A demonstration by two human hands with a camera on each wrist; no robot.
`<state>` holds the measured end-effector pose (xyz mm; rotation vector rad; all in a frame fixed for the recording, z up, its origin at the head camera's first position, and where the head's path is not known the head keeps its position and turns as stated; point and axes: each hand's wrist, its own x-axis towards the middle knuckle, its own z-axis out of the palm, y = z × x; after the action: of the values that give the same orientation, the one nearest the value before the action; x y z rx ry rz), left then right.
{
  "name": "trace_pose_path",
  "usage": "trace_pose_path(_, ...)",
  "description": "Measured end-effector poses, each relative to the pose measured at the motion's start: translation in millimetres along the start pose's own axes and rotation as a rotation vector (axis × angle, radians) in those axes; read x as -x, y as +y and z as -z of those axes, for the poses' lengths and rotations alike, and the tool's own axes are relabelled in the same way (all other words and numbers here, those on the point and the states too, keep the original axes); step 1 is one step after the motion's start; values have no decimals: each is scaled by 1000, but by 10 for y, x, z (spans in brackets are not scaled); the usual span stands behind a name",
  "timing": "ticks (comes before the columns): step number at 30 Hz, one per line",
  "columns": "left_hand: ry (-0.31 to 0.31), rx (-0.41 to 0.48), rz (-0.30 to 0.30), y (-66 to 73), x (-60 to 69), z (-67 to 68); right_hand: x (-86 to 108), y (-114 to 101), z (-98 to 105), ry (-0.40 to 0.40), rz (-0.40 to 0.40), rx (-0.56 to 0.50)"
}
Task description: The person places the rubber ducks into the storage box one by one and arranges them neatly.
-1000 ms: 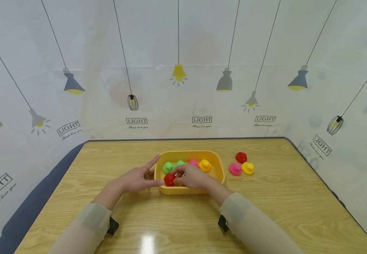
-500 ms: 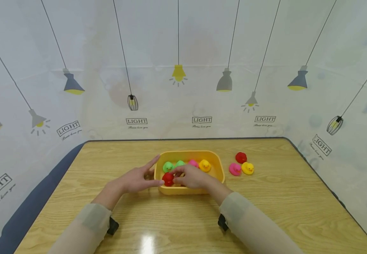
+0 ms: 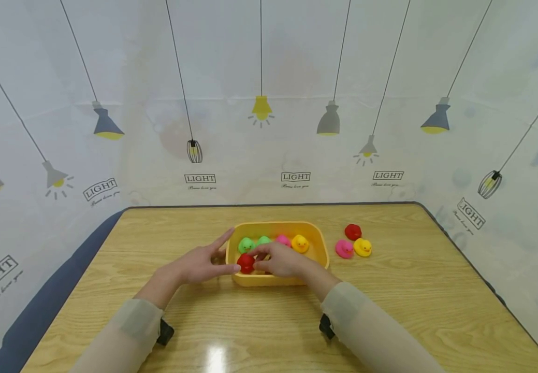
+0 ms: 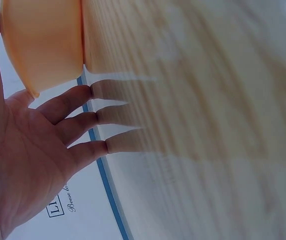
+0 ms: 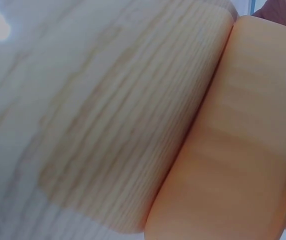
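Observation:
A yellow-orange plastic bin [image 3: 273, 280] stands mid-table. My left hand [image 3: 199, 264] is at its left end, thumb over the front-left rim and fingers spread along the outside. In the left wrist view, several fingertips of that hand [image 4: 38, 140] rest on the table beside the bin wall [image 4: 48, 45]. My right hand [image 3: 280, 259] reaches inside over the front rim, its thumb and forefinger at the right edge of a red rubber duck [image 3: 245, 263], which they seem to pinch. Behind it sit green ducks [image 3: 246, 245], a pink duck [image 3: 283, 240] and a yellow duck [image 3: 300, 243].
Right of the bin, a red duck [image 3: 353, 231], a pink duck [image 3: 344, 248] and a yellow duck [image 3: 363, 247] lie close together on the wooden table [image 3: 250, 326]. A lamp-printed curtain [image 3: 231, 114] hangs behind the table edge.
Early on, the red duck in the bin shifted slightly left towards the left thumb. Over the last half second nothing visibly moved, and both hands keep their places.

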<state>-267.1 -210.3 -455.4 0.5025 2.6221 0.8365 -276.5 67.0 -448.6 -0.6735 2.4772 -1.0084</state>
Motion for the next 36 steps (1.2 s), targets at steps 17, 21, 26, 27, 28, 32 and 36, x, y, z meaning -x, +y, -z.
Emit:
trace_pose_path(17, 0, 6, 18, 4, -5, -22, 29, 2, 11, 14, 15, -40)
trace_pose_path(21, -3, 6, 21, 11, -3, -20, 63, -3, 40, 38, 45, -24)
trace_pose_path(26, -3, 1, 24, 30, 4, -15, 138, 3, 116, 61, 71, -6)
trace_pose_path(27, -2, 0, 27, 32, 4, -15, 161, 5, 139, 68, 70, -7)
trace_pose_path(28, -3, -3, 27, 34, 6, -14, 187, 8, 166, 74, 68, -10)
trace_pose_path(32, -2, -3, 35, 37, 9, -8, 301, 41, 290, 94, 70, -32)
trace_pose_path(36, -5, -7, 28, 32, 12, 5, 427, 116, 430, 97, 80, -52)
